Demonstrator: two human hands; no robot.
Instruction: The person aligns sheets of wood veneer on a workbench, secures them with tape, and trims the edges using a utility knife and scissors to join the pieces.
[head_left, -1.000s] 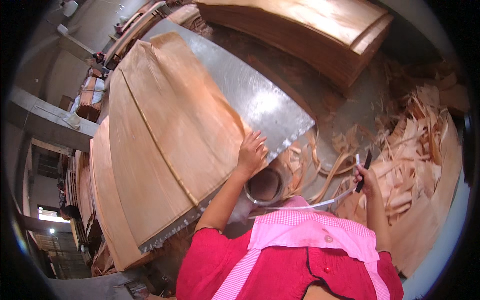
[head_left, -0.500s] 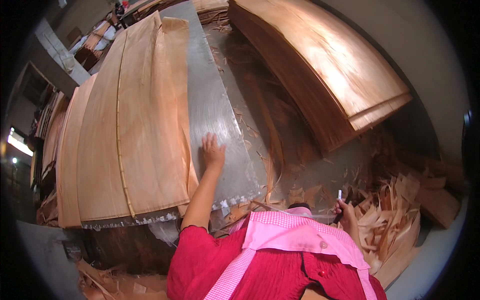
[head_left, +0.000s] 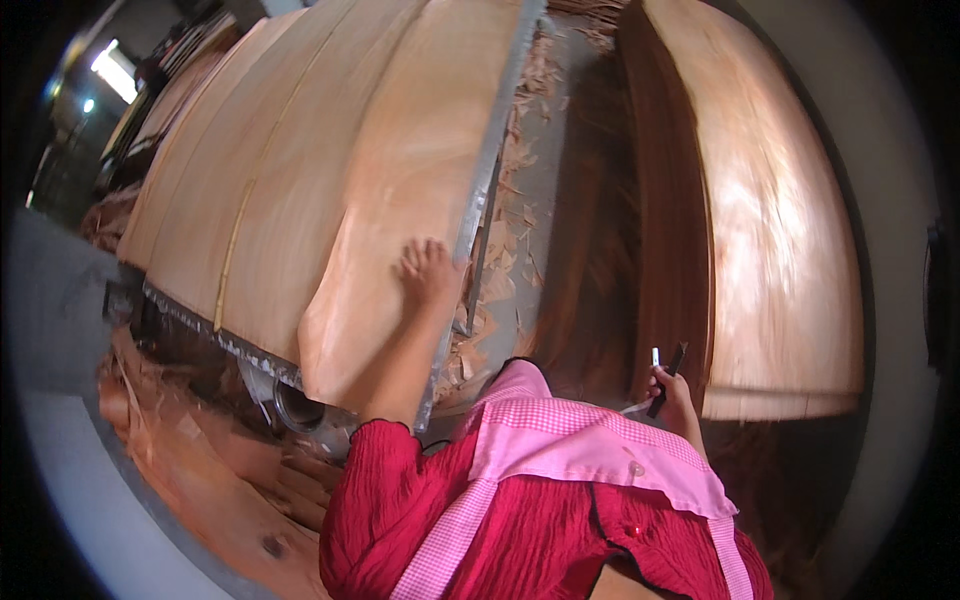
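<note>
My left hand (head_left: 430, 272) lies on a pale wood veneer sheet (head_left: 425, 130), fingers spread, near the sheet's right edge. That sheet overlaps other veneer (head_left: 300, 150) spread over a long metal-edged table. A thin jointed bamboo stick (head_left: 235, 230) lies lengthwise on the veneer to the left. Away from the table, on the right, my right hand (head_left: 677, 396) is closed around a dark, narrow knife-like tool (head_left: 668, 372). A small white stick-like piece (head_left: 655, 356) also sticks up from this hand; whether it belongs to the tool, I cannot tell.
A tall stack of veneer (head_left: 780, 230) stands at the right. Veneer scraps (head_left: 505, 250) litter the floor between it and the table's metal edge (head_left: 468, 235). Larger brown scraps (head_left: 200, 470) heap at the lower left, beside a pale ledge (head_left: 100, 500).
The view has turned. A veneer sheet now covers most of the bare grey table strip, and my left hand rests on it instead of over the metal. My right hand keeps its hold.
</note>
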